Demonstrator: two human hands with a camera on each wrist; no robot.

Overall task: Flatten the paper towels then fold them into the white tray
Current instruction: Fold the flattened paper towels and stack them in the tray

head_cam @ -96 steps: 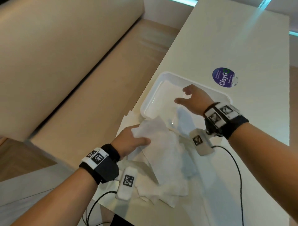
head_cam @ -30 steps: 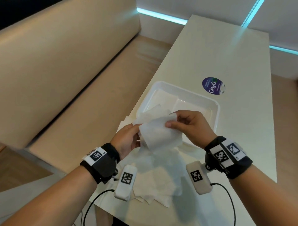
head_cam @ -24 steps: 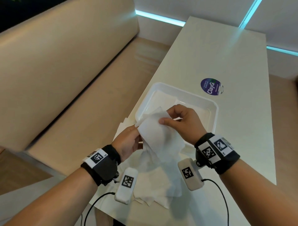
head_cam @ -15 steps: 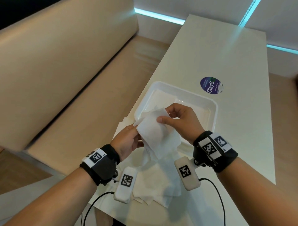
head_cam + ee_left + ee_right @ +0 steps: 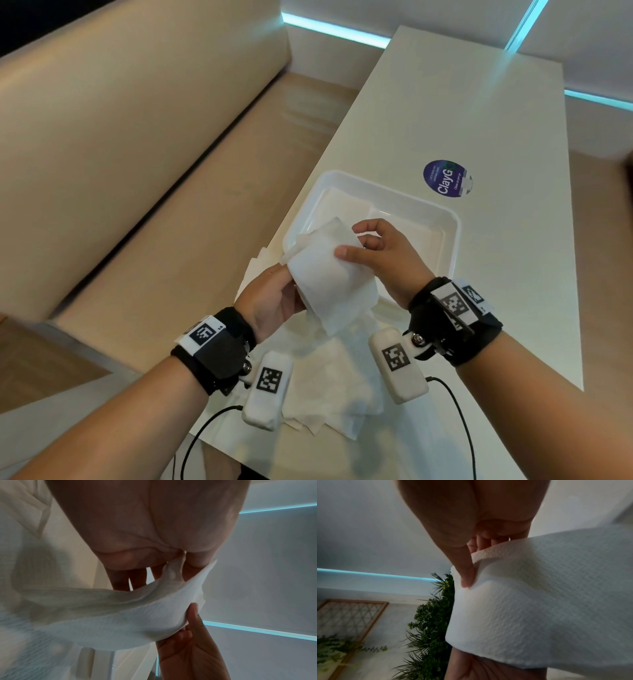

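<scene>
Beige bench (image 5: 144, 144), white table (image 5: 479, 113), cyan light strips (image 5: 335, 31)

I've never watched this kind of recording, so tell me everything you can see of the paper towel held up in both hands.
The paper towel is white, soft and dimpled, bent over on itself and hanging limp above the table, in front of the white tray. The left hand pinches its left edge; the right hand pinches its upper right, thumb on the near face. It hangs above more towels on the table.
</scene>
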